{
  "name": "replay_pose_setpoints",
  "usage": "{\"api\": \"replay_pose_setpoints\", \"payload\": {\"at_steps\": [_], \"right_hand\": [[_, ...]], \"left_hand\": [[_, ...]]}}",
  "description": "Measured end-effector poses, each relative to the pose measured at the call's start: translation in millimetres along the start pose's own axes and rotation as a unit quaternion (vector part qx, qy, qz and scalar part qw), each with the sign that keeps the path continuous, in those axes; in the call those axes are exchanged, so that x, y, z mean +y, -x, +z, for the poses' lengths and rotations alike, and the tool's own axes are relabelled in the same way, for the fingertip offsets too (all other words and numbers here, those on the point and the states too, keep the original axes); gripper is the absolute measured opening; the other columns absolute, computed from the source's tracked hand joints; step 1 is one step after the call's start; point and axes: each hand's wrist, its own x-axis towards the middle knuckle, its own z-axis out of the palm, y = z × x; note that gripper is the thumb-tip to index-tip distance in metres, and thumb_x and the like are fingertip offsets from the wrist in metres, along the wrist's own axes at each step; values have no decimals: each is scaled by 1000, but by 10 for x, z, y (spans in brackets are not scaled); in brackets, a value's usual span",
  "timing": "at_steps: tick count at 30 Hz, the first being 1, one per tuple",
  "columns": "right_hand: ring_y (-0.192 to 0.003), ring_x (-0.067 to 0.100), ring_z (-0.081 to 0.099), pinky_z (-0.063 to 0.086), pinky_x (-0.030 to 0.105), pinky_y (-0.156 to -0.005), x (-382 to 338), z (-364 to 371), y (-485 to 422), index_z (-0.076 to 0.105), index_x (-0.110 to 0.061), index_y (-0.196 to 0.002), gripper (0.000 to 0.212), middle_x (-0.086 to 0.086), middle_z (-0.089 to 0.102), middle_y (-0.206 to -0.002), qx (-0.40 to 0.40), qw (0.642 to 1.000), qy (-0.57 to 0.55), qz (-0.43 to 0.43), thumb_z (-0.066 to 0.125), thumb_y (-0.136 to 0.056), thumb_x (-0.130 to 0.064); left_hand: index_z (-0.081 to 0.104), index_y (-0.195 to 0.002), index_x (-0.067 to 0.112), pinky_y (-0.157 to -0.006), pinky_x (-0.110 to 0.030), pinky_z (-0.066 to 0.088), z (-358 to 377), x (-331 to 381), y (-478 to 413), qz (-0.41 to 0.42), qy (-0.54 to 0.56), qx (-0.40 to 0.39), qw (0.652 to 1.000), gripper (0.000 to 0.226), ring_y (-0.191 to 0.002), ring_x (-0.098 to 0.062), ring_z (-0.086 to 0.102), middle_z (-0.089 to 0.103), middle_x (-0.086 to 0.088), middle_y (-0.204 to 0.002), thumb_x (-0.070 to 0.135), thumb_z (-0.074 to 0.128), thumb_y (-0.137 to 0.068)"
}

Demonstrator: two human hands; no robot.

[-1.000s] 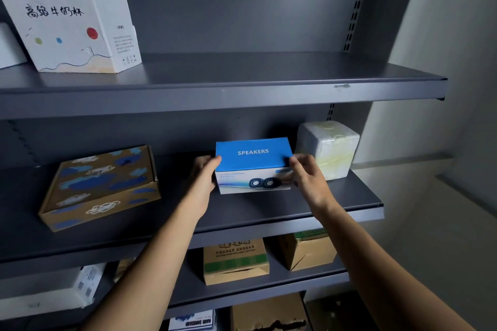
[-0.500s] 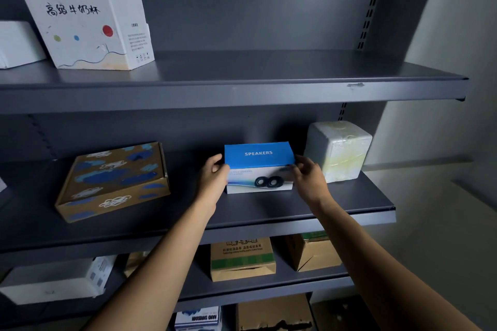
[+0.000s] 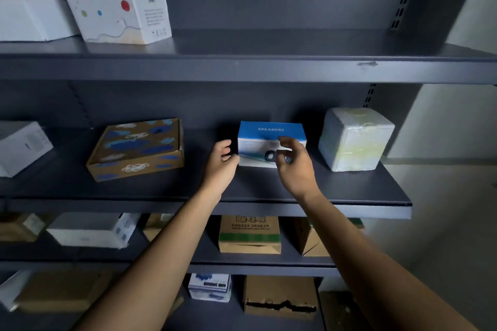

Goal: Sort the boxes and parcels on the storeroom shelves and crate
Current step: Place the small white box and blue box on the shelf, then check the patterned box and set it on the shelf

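Resting on the grey metal middle shelf [image 3: 349, 196], the blue-and-white cardboard speaker box [image 3: 265, 142] looks placed; other boxes probably still need sorting. Its printed front faces six o'clock, long axis nine-to-three. Left hand [image 3: 222, 162] touches its nine-o'clock end, fingers loose; right hand [image 3: 294, 162] hovers open in front.

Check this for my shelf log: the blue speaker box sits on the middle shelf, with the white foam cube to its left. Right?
Not quite. In the head view the white foam cube stands to the right of the blue speaker box, not its left. Both are on the dark grey middle shelf.
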Motion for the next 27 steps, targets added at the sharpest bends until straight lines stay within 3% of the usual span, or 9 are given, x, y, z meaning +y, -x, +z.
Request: {"api": "replay_pose_setpoints", "payload": {"at_steps": [2, 6, 9, 12, 15, 19, 22, 24, 27], "right_hand": [[-94, 11, 58, 39, 1, -75, -37, 126, 40, 54, -8, -126, 34, 3, 58, -122, -26, 1000, -16, -3, 49, -93, -1], [-98, 14, 58, 39, 5, -76, -135, 427, 139, 55, -7, -123, 31, 1, 60, -113, -64, 997, -44, -8, 48, -93, 1], [-97, 13, 57, 37, -2, -74, -229, 655, 188, 55, -6, -123, 33, 0, 59, -109, -86, 995, -42, -13, 49, -92, 3], [-96, 13, 54, 36, -4, -74, -338, 978, 200, 54, -2, -126, 34, 2, 58, -109, -98, 995, -34, 0, 50, -92, 5], [-100, 14, 55, 38, 1, -74, -466, 1363, 173, 52, -3, -129, 36, 2, 57, -110, -109, 993, -23, 25, 51, -94, 1], [-119, 19, 54, 39, 20, -95, -577, 1917, 102, 43, -8, -142, 50, 7, 53, -133, -121, 989, -3, 87, 58, -94, -11], [-128, 26, 51, 40, 35, -107, -619, 2276, 45, 37, -7, -145, 57, 10, 52, -138, -116, 986, 26, 119, 61, -93, -16], [-124, 26, 55, 42, 38, -105, -609, 2434, 8, 43, -8, -140, 52, 8, 58, -131, -102, 984, 53, 134, 61, -93, -19], [-110, 24, 61, 47, 39, -95, -673, 2565, 12, 57, -9, -127, 39, 6, 65, -117, -74, 984, 61, 152, 61, -93, -29]], "left_hand": [[49, -135, 14, -103, -41, 46, -76, -13, 76, 3, 1, 18, 1000, 42, -109, -13, 50, 49, -1, -121, 3, 49, -94], [51, -131, 11, -88, -35, 51, -332, -63, 173, 0, 13, 44, 999, 37, -103, -14, 51, 51, -2, -116, 1, 48, -95], [53, -126, 10, -80, -30, 53, -599, -117, 111, 8, 24, 63, 998, 32, -97, -13, 54, 52, -3, -114, 1, 48, -95], [55, -119, 12, -86, -36, 53, -983, -191, -31, 24, 22, 89, 996, 26, -90, -9, 55, 55, -3, -111, 2, 49, -95], [55, -108, 20, -94, -41, 52, -1455, -291, -252, 51, 1, 128, 990, 23, -96, -14, 57, 56, 0, -106, 3, 51, -93], [58, -110, 10, -70, -3, 42, -2148, -435, -559, 84, -43, 168, 981, 25, -92, -13, 57, 57, -3, -107, -2, 50, -90], [60, -114, 10, -81, -23, 46, -2644, -570, -805, 57, -94, 205, 973, 26, -100, -21, 58, 60, -7, -109, 5, 55, -89], [59, -120, 11, -90, -36, 48, -2890, -679, -954, 7, -130, 189, 973, 30, -110, -28, 57, 62, -11, -117, 14, 57, -90], [61, -112, 7, -72, -31, 44, -3055, -740, -1018, -70, -112, 88, 987, 27, -99, -31, 60, 64, -10, -110, 24, 51, -93]]}}
